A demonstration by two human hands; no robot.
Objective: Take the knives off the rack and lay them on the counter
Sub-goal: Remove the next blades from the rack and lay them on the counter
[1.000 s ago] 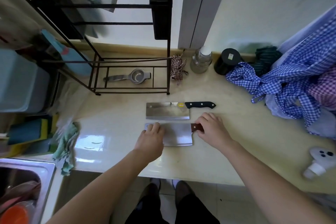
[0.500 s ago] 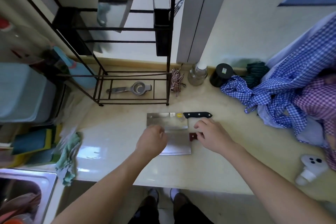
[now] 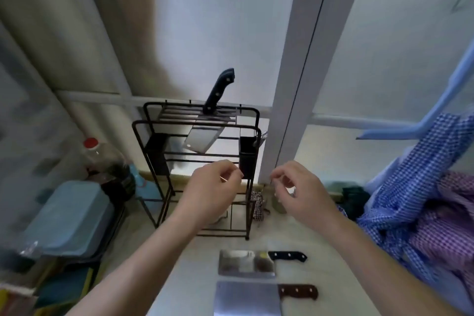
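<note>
A black wire rack [image 3: 252, 149] stands at the back of the counter [image 3: 331, 259]. One cleaver with a dark handle [image 3: 205, 133] hangs in its top slots, blade down. Two cleavers lie flat on the counter in front: one with a black handle [image 3: 247, 264], and nearer me one with a brown handle [image 3: 247, 297]. My left hand [image 3: 211, 191] and my right hand [image 3: 298, 191] are raised in front of the rack's middle, fingers loosely curled, holding nothing. Both hands are below the hanging cleaver.
A dark bottle with a red cap [image 3: 107, 164] and a blue plastic bin [image 3: 68, 218] stand left of the rack. Checked blue and purple clothes [image 3: 420, 202] hang at the right. A white window post [image 3: 295, 84] rises behind the rack.
Both hands let go of the brown-handled cleaver, which now lies on the counter, and rose toward the rack. The camera tilted upward.
</note>
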